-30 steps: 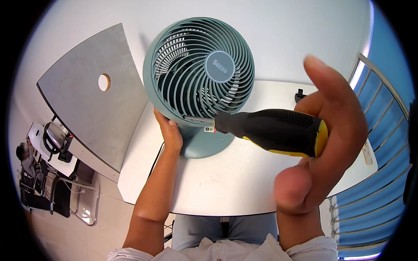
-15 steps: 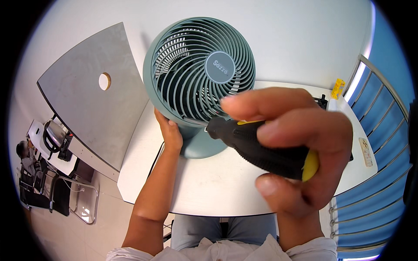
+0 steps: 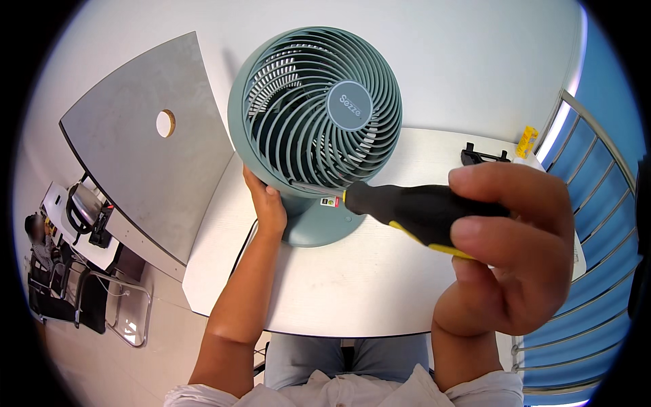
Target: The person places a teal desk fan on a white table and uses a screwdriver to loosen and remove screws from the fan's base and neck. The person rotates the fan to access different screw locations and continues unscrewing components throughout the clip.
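Note:
A grey-green desk fan (image 3: 350, 106) stands on the table, its round spiral grille tilted up toward me. My left hand (image 3: 266, 207) grips the fan low on its left side, thumb showing and the other fingers mostly hidden behind the housing. In my right hand (image 3: 519, 251) is a screwdriver (image 3: 413, 210) with a black and yellow handle, pinched near its rear end. Its metal shaft points left and lies across the lower rim of the grille; whether the tip touches anything I cannot tell. Below the grille, a small label and the round fan base (image 3: 319, 230) show.
The white table (image 3: 352, 292) carries a black bracket-like part (image 3: 483, 154) and a yellow box (image 3: 527, 141) at the back right. A grey panel with a round hole (image 3: 135, 102) rises at the left. Metal railings (image 3: 597, 183) line the right; a kettle (image 3: 85, 207) and chairs stand far left.
My right hand has moved right and its grip has shifted back along the screwdriver, which has turned to lie flatter. The fan's head has swung slightly to the right.

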A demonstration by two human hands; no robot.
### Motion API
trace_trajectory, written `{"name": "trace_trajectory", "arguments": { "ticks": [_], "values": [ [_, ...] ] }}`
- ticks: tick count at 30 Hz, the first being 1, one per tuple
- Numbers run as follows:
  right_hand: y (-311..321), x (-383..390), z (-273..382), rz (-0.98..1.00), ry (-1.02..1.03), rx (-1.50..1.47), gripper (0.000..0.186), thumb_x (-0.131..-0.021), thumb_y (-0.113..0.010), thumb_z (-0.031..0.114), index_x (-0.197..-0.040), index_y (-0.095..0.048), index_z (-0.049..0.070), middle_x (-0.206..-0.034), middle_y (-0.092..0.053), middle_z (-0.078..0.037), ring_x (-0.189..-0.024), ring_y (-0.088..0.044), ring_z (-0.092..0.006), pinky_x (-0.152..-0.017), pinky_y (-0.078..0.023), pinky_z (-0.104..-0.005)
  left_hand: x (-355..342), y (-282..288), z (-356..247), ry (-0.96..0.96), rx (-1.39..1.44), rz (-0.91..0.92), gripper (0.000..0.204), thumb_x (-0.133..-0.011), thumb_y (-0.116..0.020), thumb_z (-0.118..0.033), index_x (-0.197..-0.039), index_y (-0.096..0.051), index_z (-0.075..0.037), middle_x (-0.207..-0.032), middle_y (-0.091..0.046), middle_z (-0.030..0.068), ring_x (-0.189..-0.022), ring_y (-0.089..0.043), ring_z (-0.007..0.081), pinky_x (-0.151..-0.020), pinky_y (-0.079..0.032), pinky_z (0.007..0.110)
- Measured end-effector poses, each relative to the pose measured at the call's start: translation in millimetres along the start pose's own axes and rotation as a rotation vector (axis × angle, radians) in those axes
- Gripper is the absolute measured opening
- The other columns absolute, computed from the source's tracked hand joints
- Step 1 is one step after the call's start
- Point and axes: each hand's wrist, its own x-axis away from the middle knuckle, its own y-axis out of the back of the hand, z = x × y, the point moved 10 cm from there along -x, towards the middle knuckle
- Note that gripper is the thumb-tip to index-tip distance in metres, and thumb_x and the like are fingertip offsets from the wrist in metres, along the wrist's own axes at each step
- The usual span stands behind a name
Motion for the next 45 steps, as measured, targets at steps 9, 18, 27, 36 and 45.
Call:
{"name": "trace_trajectory", "arguments": {
  "ticks": [9, 18, 27, 36, 45],
  "values": [
    [-6, -4, -10, 0.034, -0.145, 0.029, 0.040, -0.063, -0.072, 0.022, -0.096, -0.061, 0.002, -0.089, -0.063, -0.016, -0.075, -0.059, -0.0239, -0.064, -0.048, -0.0297, 2, 0, -1, 0.024, 0.007, 0.011, 0.089, -0.090, -0.030, -0.069, -0.144, -0.019, 0.002, -0.144, -0.027, 0.0192, -0.134, -0.027, 0.0312, -0.111, -0.018, 0.041],
    [-2, -3, 10, 0.001, 0.023, 0.116, 0.038, -0.063, -0.081, 0.018, -0.089, -0.055, 0.005, -0.081, -0.065, -0.018, -0.063, -0.059, -0.0201, -0.054, -0.048, -0.0269, 1, 1, -5, -0.008, -0.004, 0.015, 0.088, -0.091, -0.031, -0.067, -0.144, -0.020, 0.002, -0.144, -0.027, 0.0190, -0.134, -0.027, 0.0310, -0.111, -0.018, 0.041],
    [-2, -2, 9, 0.024, 0.022, 0.099, 0.037, -0.067, -0.081, 0.018, -0.090, -0.054, 0.006, -0.082, -0.064, -0.018, -0.063, -0.059, -0.0201, -0.054, -0.048, -0.0265, 0, 0, -6, -0.005, 0.005, 0.018, 0.087, -0.091, -0.031, -0.067, -0.144, -0.020, 0.002, -0.142, -0.029, 0.0186, -0.133, -0.029, 0.0308, -0.110, -0.019, 0.041],
    [-20, -5, 25, 0.194, -0.064, 0.163, 0.027, -0.066, -0.076, 0.011, -0.086, -0.059, 0.012, -0.085, -0.065, -0.013, -0.060, -0.059, -0.0212, -0.050, -0.046, -0.0277, -1, 1, -5, 0.019, 0.010, 0.013, 0.088, -0.091, -0.030, -0.067, -0.144, -0.019, 0.001, -0.143, -0.027, 0.0188, -0.133, -0.028, 0.0312, -0.110, -0.019, 0.041],
    [-22, 10, 37, 0.220, 0.075, 0.114, 0.035, -0.066, -0.071, 0.004, -0.097, -0.055, 0.010, -0.096, -0.055, -0.012, -0.060, -0.054, -0.0195, -0.048, -0.046, -0.0284, -2, 4, -8, 0.046, 0.020, 0.004, 0.091, -0.088, -0.032, -0.070, -0.145, -0.019, 0.000, -0.144, -0.026, 0.0189, -0.134, -0.027, 0.0321, -0.110, -0.019, 0.042]
  ]
}}
